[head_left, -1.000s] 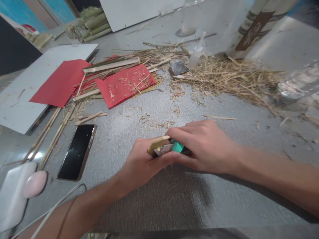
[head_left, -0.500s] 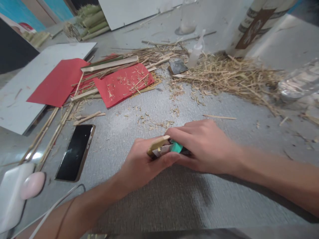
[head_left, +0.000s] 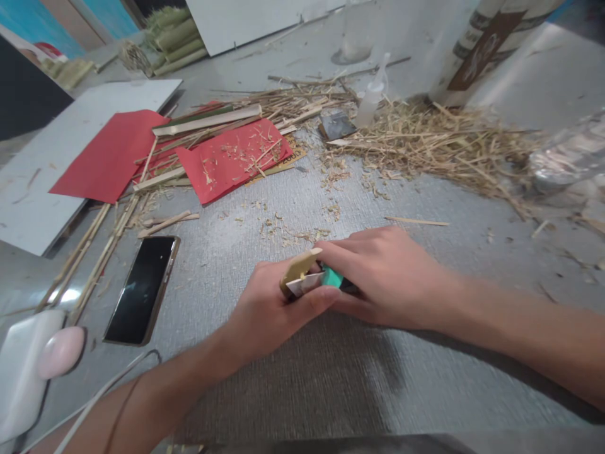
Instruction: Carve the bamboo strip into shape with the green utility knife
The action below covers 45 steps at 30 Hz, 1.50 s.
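My left hand (head_left: pixel 265 315) is closed around a short yellowish bamboo piece (head_left: pixel 299 266) whose pale cut end points up and to the right. Against it lies a flat, light-grey blade that seems to belong to a green-and-black utility knife (head_left: pixel 333 276), gripped in my right hand (head_left: pixel 382 271). Both hands meet over the grey table, with my left thumb pressed close to the green part. Fingers cover most of the knife's handle and the lower part of the bamboo.
A phone (head_left: pixel 140 290) lies left of my hands, near a pink rounded object (head_left: pixel 61 352) and a white cable. Beyond are red paper (head_left: pixel 236 157), bamboo strips (head_left: pixel 208 121), a small dropper bottle (head_left: pixel 372 101) and a heap of straw-like shavings (head_left: pixel 439 142). A thin stick (head_left: pixel 416 221) lies past my right hand.
The bamboo piece and blade have tilted slightly upward between my hands, and more of the blade's flat face shows. Both hands keep their grip in nearly the same place.
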Available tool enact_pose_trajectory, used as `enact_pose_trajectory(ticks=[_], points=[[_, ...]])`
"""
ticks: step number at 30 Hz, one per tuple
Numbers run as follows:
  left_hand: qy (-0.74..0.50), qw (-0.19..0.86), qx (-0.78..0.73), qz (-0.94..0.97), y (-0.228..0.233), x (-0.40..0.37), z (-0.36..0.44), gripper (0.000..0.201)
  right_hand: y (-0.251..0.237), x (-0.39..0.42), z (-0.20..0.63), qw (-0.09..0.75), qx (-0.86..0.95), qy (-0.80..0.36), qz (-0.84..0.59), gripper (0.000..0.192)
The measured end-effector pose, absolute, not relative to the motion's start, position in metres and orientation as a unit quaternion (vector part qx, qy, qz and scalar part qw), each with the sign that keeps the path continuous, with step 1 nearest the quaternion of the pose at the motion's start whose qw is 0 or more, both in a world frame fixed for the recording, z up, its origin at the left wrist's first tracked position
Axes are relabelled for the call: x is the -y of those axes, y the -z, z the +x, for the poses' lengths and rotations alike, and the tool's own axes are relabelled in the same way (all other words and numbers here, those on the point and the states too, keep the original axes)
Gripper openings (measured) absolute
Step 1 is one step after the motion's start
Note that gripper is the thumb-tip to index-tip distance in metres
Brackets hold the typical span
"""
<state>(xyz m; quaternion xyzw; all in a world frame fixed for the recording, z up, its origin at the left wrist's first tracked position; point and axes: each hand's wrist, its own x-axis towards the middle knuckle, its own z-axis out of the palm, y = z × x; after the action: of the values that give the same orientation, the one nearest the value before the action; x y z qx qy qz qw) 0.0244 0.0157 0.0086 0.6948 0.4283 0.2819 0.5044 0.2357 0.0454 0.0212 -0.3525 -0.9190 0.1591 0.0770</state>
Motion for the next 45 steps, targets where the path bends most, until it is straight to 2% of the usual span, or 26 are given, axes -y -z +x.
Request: enact_pose_trajectory(ticks=[45], points=[[-0.268,0.520,-0.442,0.680,-0.0111,-0.0172,0.0244,0.039,-0.0227,-0.0452,0.2342,0.057,0.916,-0.158,-0.364,0.027]])
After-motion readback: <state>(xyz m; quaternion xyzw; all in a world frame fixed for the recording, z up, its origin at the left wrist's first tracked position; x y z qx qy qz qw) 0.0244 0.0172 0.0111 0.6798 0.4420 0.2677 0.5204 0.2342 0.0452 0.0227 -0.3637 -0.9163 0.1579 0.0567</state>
